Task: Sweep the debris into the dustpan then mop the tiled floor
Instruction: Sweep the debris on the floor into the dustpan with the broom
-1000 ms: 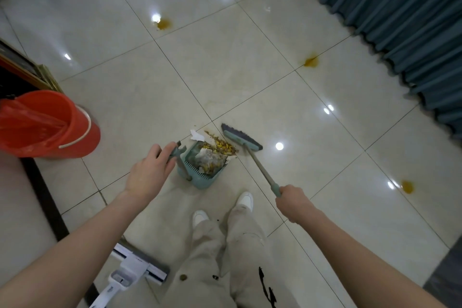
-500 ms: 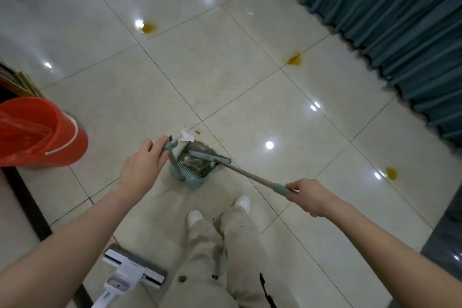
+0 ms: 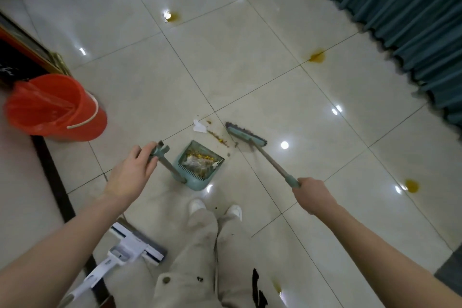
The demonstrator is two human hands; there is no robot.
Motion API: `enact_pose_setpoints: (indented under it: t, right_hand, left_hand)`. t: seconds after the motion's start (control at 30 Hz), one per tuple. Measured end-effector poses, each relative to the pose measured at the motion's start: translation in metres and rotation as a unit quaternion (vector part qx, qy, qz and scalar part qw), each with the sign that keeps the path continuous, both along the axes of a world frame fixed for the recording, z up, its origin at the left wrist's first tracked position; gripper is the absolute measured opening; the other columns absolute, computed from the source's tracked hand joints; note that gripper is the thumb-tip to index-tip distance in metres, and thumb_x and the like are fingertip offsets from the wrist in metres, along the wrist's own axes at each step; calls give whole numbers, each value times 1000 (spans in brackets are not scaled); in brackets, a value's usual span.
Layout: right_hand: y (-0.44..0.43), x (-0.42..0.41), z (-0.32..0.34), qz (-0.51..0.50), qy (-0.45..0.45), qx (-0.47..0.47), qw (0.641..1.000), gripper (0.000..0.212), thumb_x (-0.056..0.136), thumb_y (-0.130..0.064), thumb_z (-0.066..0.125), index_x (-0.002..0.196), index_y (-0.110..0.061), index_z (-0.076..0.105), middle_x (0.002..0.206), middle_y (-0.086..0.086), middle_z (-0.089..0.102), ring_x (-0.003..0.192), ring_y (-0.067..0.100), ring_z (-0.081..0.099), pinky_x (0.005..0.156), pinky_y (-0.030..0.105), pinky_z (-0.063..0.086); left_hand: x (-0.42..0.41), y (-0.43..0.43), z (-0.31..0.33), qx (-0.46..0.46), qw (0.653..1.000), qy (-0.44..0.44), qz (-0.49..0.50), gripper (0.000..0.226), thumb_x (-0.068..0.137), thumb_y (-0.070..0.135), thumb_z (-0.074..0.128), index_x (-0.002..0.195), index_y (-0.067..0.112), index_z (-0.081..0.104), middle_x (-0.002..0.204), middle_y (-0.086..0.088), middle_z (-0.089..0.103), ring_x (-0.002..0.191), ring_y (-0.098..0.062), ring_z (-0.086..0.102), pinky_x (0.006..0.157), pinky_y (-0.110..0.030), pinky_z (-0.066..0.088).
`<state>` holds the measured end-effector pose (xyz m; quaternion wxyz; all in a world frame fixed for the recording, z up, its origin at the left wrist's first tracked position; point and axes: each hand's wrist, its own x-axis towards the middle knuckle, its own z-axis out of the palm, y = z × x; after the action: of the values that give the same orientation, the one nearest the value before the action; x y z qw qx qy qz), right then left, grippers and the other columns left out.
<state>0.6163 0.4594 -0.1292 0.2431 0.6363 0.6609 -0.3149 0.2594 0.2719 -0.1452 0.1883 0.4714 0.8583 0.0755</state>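
Note:
A teal dustpan (image 3: 193, 182) stands on the pale tiled floor (image 3: 140, 97) just ahead of my shoes, holding yellow crumbs and crumpled wrappers. My left hand (image 3: 127, 170) grips the top of its upright handle. My right hand (image 3: 311, 194) is closed on the broom's teal handle end. The broom head (image 3: 246, 135) rests on the floor up and to the right of the pan's mouth. Between them lies a thin trail of brown and yellow debris (image 3: 219, 137), with a white paper scrap (image 3: 199, 127) to its left.
An orange bucket (image 3: 53, 109) lined with a bag stands at the left by a dark cabinet. A white flat mop (image 3: 130, 249) lies behind my left leg. Yellow spill spots (image 3: 317, 57) dot the tiles. Teal curtains (image 3: 400, 7) hang along the right.
The broom head has lifted out of the dustpan and swung back out to the right, beyond the leftover crumbs. My left hand keeps hold of the dustpan handle.

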Motion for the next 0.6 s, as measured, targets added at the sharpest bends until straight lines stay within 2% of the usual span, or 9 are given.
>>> enact_pose_setpoints:
  t: [0.13,0.17,0.27,0.4,0.5,0.6]
  right_hand:
    - [-17,4,-11,-12,-19,-26,999,24,95,-15,38,102,-4,59,88,11,62,63,23,60,54,30,54]
    - [-21,6,-13,-16,-20,-28,999,25,95,-16,37,103,-4,59,91,12,62,66,24,61,56,31,54]
    - [-30,12,-16,-30,-26,-6,999,26,97,-19,37,101,-8,60,95,12,63,82,29,64,73,38,58]
    - [-50,22,-17,-35,-51,7,998,28,97,-20,34,106,-14,60,90,8,61,79,27,62,66,32,52]
    - [-70,26,-16,-27,-62,-13,998,31,95,-15,36,114,-12,60,98,10,63,85,28,63,72,34,54]
    - [-89,27,-11,-19,-62,-42,997,33,93,-12,37,118,-8,59,103,14,62,80,28,59,71,34,53]
  left_hand:
    - [9,-20,0,5,1000,-12,-17,39,99,32,44,136,19,43,103,-8,51,75,-35,58,64,-49,52]
    - [10,-24,-2,6,1000,-14,-16,40,99,31,45,136,18,43,102,-9,51,74,-36,58,62,-49,52]
    - [8,-30,-5,8,1000,-6,-14,41,98,31,47,136,16,45,102,-10,53,73,-38,59,60,-45,50]
    - [2,-33,-6,18,999,-4,-51,38,97,30,50,133,18,46,98,-9,52,73,-36,58,59,-43,49]
    - [1,-42,-8,23,996,-4,-87,35,97,32,49,130,21,45,96,-8,52,71,-35,58,58,-44,51]
    - [3,-50,-10,21,997,-10,-78,33,98,34,46,130,25,42,99,-7,51,72,-35,58,59,-41,49]
